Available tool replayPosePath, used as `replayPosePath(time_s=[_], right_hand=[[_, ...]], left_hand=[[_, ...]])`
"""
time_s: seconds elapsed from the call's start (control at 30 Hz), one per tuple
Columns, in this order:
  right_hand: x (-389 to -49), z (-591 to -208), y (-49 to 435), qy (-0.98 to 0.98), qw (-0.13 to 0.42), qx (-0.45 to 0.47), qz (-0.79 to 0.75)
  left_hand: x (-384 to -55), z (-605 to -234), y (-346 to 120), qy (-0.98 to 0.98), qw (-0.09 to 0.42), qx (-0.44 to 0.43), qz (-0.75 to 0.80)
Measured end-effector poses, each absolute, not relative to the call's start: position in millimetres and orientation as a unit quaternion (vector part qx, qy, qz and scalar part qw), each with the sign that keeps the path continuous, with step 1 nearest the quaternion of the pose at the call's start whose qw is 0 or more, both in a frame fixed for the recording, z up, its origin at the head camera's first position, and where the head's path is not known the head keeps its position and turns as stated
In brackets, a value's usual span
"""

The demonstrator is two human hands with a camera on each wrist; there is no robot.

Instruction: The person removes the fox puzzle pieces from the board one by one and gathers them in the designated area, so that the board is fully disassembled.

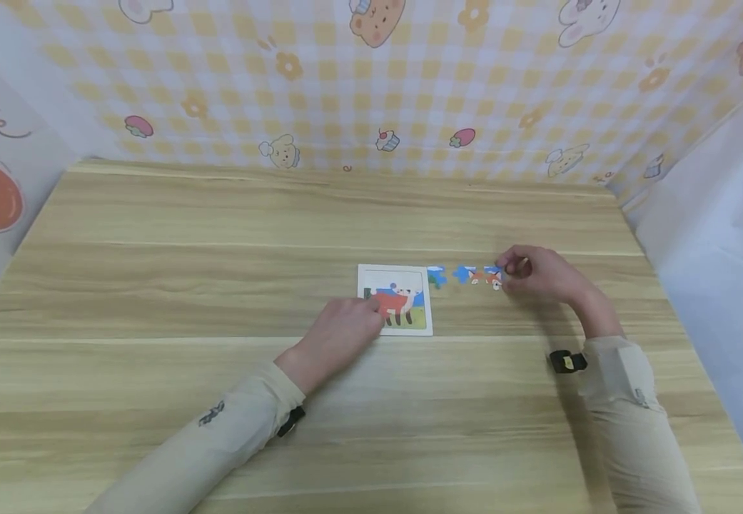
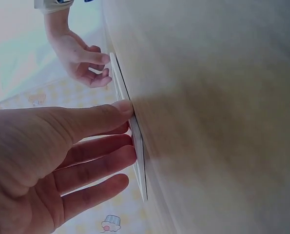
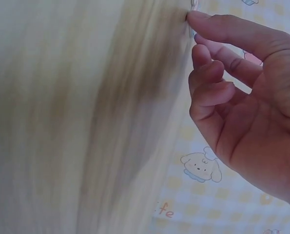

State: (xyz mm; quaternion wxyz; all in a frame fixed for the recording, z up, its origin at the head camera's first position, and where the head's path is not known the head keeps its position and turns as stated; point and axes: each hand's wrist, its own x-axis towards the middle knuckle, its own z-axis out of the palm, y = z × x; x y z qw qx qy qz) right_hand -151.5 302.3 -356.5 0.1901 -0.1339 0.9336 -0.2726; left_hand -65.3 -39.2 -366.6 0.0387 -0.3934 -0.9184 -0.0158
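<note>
A square puzzle board (image 1: 427,300) with a white rim and a red fox picture lies flat on the table. My left hand (image 1: 344,332) holds its lower left corner, the thumb against the near edge and the fingers over the board, as the left wrist view shows. To the right of the board is a row of puzzle pieces: a blue and green piece (image 1: 435,275) touching the rim, a blue piece (image 1: 462,274) with part of a fox face, and another fox-face piece (image 1: 493,276). My right hand (image 1: 546,274) pinches that last one by its right side with thumb and forefinger.
The wood-grain table (image 1: 217,235) stretches around the board on all sides. Behind it hangs a yellow checked cloth (image 1: 332,93), and white covering (image 1: 718,200) borders the right side. Dark straps (image 1: 567,361) sit at both wrists.
</note>
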Motion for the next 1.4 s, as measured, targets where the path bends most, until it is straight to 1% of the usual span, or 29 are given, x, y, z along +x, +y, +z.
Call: replayPosePath(time_s=[0.2,0.27,0.4,0.53,0.7,0.83,1.03,1.23,1.4], right_hand=[[-145,-351,301,0.938,0.137,-0.150,-0.280],[-142,-346,294,0.936,0.117,-0.168,-0.287],[-138,-333,268,0.923,0.103,-0.207,-0.308],[-136,-328,235,0.910,0.107,-0.251,-0.312],[-132,-335,197,0.897,0.127,-0.287,-0.310],[-130,-342,171,0.901,0.138,-0.292,-0.289],[-130,-348,141,0.904,0.142,-0.312,-0.256],[-128,-351,126,0.912,0.168,-0.293,-0.232],[-124,-351,122,0.918,0.173,-0.303,-0.189]], left_hand=[[-65,-367,-39,-0.918,0.046,-0.393,-0.013],[-64,-367,-39,-0.918,0.048,-0.392,-0.024],[-64,-367,-40,-0.919,0.048,-0.389,-0.046],[-66,-366,-42,-0.923,0.021,-0.378,-0.073],[-67,-366,-49,-0.920,-0.011,-0.360,-0.153],[-67,-367,-52,-0.913,-0.010,-0.364,-0.183],[-67,-369,-51,-0.911,0.003,-0.374,-0.174],[-67,-370,-51,-0.910,0.022,-0.383,-0.158],[-67,-370,-50,-0.910,0.033,-0.384,-0.150]])
